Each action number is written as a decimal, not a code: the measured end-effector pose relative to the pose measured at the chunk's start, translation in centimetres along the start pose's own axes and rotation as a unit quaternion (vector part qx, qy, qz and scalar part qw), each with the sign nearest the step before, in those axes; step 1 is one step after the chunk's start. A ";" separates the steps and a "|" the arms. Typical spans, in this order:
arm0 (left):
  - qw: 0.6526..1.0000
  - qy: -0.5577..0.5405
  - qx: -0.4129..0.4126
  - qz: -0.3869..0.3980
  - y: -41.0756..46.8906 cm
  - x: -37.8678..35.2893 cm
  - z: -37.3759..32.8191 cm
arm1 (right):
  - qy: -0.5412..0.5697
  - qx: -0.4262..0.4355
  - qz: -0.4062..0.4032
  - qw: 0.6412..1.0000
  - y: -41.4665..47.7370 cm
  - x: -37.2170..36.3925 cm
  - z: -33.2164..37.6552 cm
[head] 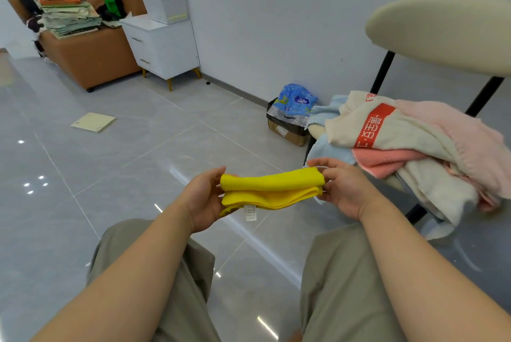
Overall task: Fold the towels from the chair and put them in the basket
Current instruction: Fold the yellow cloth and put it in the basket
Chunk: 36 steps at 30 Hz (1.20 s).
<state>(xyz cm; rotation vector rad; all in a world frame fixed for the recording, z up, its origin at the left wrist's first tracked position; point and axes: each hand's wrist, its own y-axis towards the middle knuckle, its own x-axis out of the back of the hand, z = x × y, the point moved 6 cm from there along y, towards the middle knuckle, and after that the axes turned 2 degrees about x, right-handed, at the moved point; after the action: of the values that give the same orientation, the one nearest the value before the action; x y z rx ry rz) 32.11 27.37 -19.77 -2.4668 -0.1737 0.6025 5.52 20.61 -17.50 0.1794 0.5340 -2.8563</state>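
While the yellow cloth towel (272,189), folded into a thick narrow bundle, hangs in mid-air over the grey tiled floor (110,175), only its ends are held: the left hand (206,198) and the right hand (343,189) each pinch one end with curled fingers. Its lower layers sag loose (a white care label (250,213) dangles beneath), so a slackened pinch could let the fold spring open or drop it to the floor — and the heaped pink, cream and blue towels (414,145) on the cream-padded chair (442,32), just beside the right hand, could snag.

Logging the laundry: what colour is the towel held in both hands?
Yellow: the towel has a small white tag; the head view shows it best.
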 end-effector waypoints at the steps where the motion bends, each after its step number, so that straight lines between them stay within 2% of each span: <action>1: 1.000 -0.003 0.003 0.005 0.2 0.0 0.0 | 0.002 0.001 0.002 1.000 0.1 -0.1 0.0; 4: 0.999 -0.031 0.012 0.036 0.2 -0.4 -0.2 | 0.028 -0.009 0.015 0.999 0.3 -0.2 -0.2; 7: 0.993 -0.095 0.016 0.074 0.1 -0.7 -0.3 | 0.054 -0.051 0.040 0.996 0.0 -0.4 -0.4; 9: 0.991 -0.099 0.021 0.086 0.3 -0.4 -0.1 | 0.054 -0.085 0.038 0.994 -0.1 -0.4 -0.8; 13: 0.994 -0.068 0.064 0.061 1.5 0.5 1.2 | 0.024 -0.117 0.025 0.993 0.3 -0.3 -1.9; 19: 0.994 0.009 0.098 0.042 3.7 0.9 2.8 | -0.037 -0.168 0.071 0.982 1.2 -1.2 -3.5; 21: 0.994 0.023 0.095 0.040 4.4 1.0 2.9 | -0.069 -0.183 0.057 0.979 1.7 -0.9 -4.0; 23: 0.994 0.043 0.092 0.034 4.9 1.2 2.8 | -0.097 -0.195 0.009 0.976 2.1 -0.2 -4.3; 25: 0.993 0.068 0.093 0.035 5.1 1.2 2.8 | -0.096 -0.204 -0.042 0.973 2.6 0.7 -4.5; 27: 0.991 0.081 0.097 0.042 5.1 1.2 2.9 | -0.088 -0.208 -0.058 0.972 2.9 0.9 -4.7; 36: 0.989 0.098 0.112 0.025 5.1 1.4 2.6 | -0.054 -0.195 -0.008 0.979 3.7 -0.4 -4.8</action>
<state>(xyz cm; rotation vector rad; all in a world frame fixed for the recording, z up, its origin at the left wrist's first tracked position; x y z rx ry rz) 32.10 24.89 -25.08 -2.2984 0.0316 0.3744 7.22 19.09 -23.12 -0.0487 1.0566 -2.6868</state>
